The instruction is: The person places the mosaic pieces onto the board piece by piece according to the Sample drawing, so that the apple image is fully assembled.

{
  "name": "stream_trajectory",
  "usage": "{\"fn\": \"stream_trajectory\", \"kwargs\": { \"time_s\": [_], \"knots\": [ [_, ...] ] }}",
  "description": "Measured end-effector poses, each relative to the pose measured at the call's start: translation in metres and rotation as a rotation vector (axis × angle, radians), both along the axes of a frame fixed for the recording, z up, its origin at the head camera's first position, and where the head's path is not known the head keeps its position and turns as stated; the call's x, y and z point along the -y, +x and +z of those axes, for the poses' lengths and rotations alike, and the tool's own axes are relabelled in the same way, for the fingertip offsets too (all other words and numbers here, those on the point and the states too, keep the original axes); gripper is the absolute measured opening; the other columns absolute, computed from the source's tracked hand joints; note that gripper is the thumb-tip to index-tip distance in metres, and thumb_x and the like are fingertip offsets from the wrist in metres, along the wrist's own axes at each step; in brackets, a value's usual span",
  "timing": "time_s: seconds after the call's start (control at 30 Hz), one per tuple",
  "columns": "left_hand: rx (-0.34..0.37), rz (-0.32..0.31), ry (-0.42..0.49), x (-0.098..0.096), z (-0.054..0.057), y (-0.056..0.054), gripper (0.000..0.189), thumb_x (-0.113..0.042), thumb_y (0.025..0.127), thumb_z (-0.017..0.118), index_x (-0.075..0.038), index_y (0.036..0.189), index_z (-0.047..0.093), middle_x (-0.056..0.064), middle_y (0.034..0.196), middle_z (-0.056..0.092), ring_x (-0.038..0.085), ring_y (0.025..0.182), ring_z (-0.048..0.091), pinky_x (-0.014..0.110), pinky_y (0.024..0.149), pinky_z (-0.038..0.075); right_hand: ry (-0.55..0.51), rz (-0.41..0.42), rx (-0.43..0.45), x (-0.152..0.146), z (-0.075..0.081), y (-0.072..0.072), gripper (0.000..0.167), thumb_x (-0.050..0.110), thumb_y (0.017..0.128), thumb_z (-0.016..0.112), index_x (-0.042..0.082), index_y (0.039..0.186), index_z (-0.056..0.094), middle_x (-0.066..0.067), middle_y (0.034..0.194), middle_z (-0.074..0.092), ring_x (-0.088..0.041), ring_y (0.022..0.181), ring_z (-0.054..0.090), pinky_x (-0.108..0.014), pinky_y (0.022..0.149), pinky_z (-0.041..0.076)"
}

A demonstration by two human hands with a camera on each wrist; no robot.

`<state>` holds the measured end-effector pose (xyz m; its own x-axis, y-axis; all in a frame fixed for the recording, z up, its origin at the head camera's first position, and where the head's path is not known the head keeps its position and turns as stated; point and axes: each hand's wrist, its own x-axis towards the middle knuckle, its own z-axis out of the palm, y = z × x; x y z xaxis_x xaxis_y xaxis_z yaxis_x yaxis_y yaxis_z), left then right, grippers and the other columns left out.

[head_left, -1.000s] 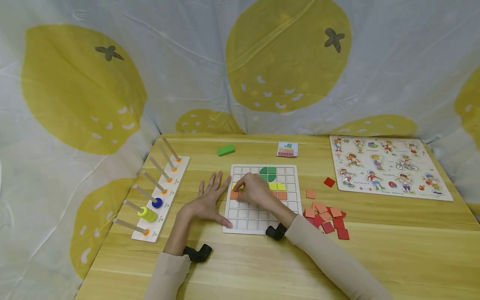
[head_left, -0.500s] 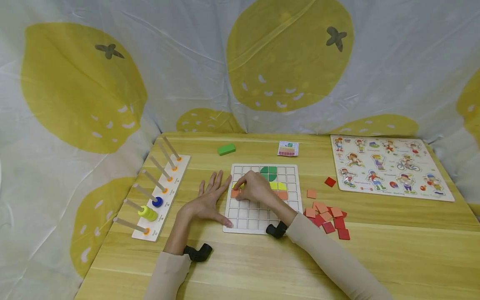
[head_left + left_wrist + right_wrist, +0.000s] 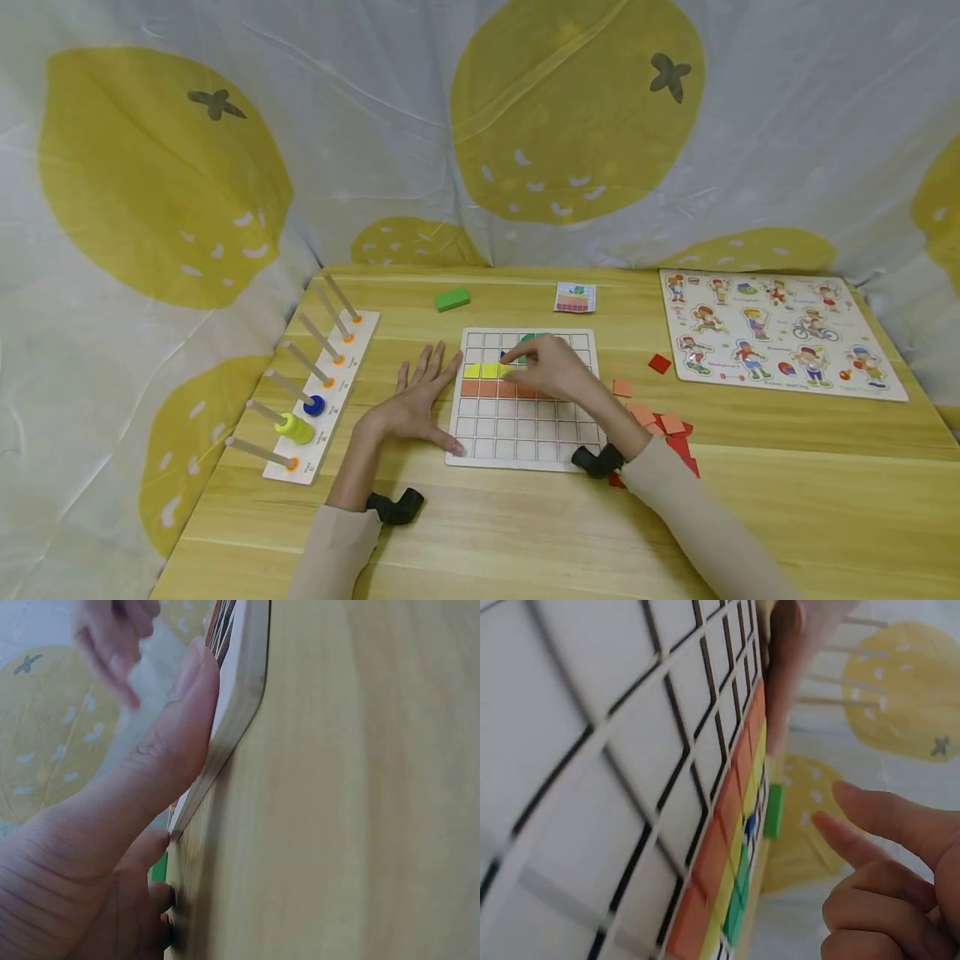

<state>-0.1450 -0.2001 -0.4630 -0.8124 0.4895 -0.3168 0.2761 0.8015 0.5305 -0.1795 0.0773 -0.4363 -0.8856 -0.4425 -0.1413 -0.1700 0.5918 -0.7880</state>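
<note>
A white grid board lies flat on the table, bearing a row of yellow pieces, a row of orange tiles, green pieces and a small blue piece. My left hand is spread at the board's left side, its thumb pressing the near-left corner and its fingertips along the edge. Over the board hovers my right hand, thumb and index finger slightly apart with nothing between them in the right wrist view, the other fingers curled. It covers part of the colored rows.
Orange and red tiles lie loosely to the right, partly behind the right forearm. A pegged rack with yellow and blue rings stands left. Behind the board are a green block and a pattern card. A picture puzzle lies back right.
My right hand has lifted from the left ends of the yellow and orange rows and moved right, uncovering them. The left hand stays in place.
</note>
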Motion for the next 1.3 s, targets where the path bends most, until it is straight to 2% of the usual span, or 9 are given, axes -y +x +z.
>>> {"fn": "stream_trajectory", "kwargs": {
  "time_s": [0.13, 0.27, 0.37, 0.47, 0.7, 0.87, 1.1, 1.3],
  "knots": [
    [-0.002, -0.003, -0.005, -0.002, -0.001, 0.000, 0.147, -0.055, 0.064, 0.095, -0.019, 0.168, -0.003, 0.019, 0.171, -0.024, 0.040, 0.158, -0.026, 0.071, 0.122, -0.016, 0.027, -0.077, 0.000, -0.060, 0.002, 0.006, 0.026, 0.017, 0.090, 0.080, 0.007, 0.114, 0.079, 0.005, 0.054, 0.029, -0.012, 0.050, 0.026, -0.023, 0.049, 0.022],
    [-0.005, -0.002, -0.009, -0.002, 0.000, 0.000, 0.147, -0.055, 0.064, 0.095, -0.017, 0.168, -0.002, 0.019, 0.171, -0.024, 0.040, 0.158, -0.026, 0.071, 0.122, -0.016, 0.068, -0.120, 0.035, -0.114, -0.005, 0.013, 0.028, 0.015, 0.089, 0.080, 0.004, 0.115, 0.078, 0.005, 0.056, 0.027, -0.012, 0.051, 0.025, -0.023, 0.048, 0.023],
    [-0.006, 0.002, -0.006, -0.001, 0.001, 0.001, 0.147, -0.055, 0.064, 0.095, -0.017, 0.168, -0.002, 0.019, 0.171, -0.024, 0.040, 0.158, -0.026, 0.070, 0.122, -0.017, 0.105, -0.131, 0.076, -0.142, -0.010, 0.016, 0.031, 0.018, 0.088, 0.081, 0.004, 0.116, 0.077, 0.005, 0.057, 0.028, -0.012, 0.051, 0.026, -0.024, 0.048, 0.025],
    [-0.014, 0.000, -0.006, -0.001, 0.001, 0.001, 0.147, -0.054, 0.064, 0.095, -0.017, 0.168, -0.001, 0.019, 0.171, -0.023, 0.041, 0.158, -0.025, 0.071, 0.122, -0.017, 0.134, -0.126, 0.101, -0.158, -0.014, 0.017, 0.034, 0.021, 0.086, 0.084, 0.005, 0.115, 0.076, 0.005, 0.059, 0.028, -0.012, 0.053, 0.027, -0.025, 0.049, 0.025],
    [-0.016, 0.000, 0.003, -0.001, 0.000, 0.001, 0.146, -0.054, 0.064, 0.095, -0.016, 0.168, -0.001, 0.020, 0.171, -0.023, 0.041, 0.158, -0.025, 0.071, 0.122, -0.016, 0.114, -0.134, 0.119, -0.157, -0.019, 0.016, 0.028, 0.015, 0.085, 0.084, 0.004, 0.109, 0.075, 0.005, 0.058, 0.032, -0.012, 0.053, 0.028, -0.025, 0.049, 0.027],
    [-0.006, -0.003, 0.009, -0.002, 0.000, 0.000, 0.147, -0.054, 0.064, 0.095, -0.016, 0.168, -0.001, 0.019, 0.171, -0.023, 0.041, 0.158, -0.026, 0.071, 0.122, -0.017, 0.140, -0.163, 0.102, -0.155, -0.020, 0.017, 0.028, 0.015, 0.085, 0.083, 0.003, 0.109, 0.075, 0.005, 0.056, 0.030, -0.012, 0.051, 0.028, -0.024, 0.047, 0.025],
    [-0.006, 0.000, 0.013, -0.003, 0.001, -0.001, 0.147, -0.054, 0.064, 0.096, -0.017, 0.168, -0.002, 0.019, 0.171, -0.023, 0.041, 0.158, -0.026, 0.071, 0.122, -0.017, 0.173, -0.174, 0.101, -0.152, -0.019, 0.017, 0.029, 0.018, 0.088, 0.081, 0.002, 0.109, 0.070, 0.005, 0.056, 0.037, -0.012, 0.050, 0.034, -0.024, 0.046, 0.030],
    [-0.001, -0.003, 0.009, -0.002, 0.000, 0.000, 0.148, -0.054, 0.064, 0.095, -0.016, 0.168, -0.003, 0.020, 0.171, -0.025, 0.041, 0.158, -0.026, 0.071, 0.122, -0.016, 0.163, -0.177, 0.055, -0.145, -0.018, 0.019, 0.028, 0.019, 0.092, 0.076, -0.001, 0.111, 0.070, 0.006, 0.055, 0.035, -0.011, 0.050, 0.033, -0.023, 0.047, 0.028]
  ]
}}
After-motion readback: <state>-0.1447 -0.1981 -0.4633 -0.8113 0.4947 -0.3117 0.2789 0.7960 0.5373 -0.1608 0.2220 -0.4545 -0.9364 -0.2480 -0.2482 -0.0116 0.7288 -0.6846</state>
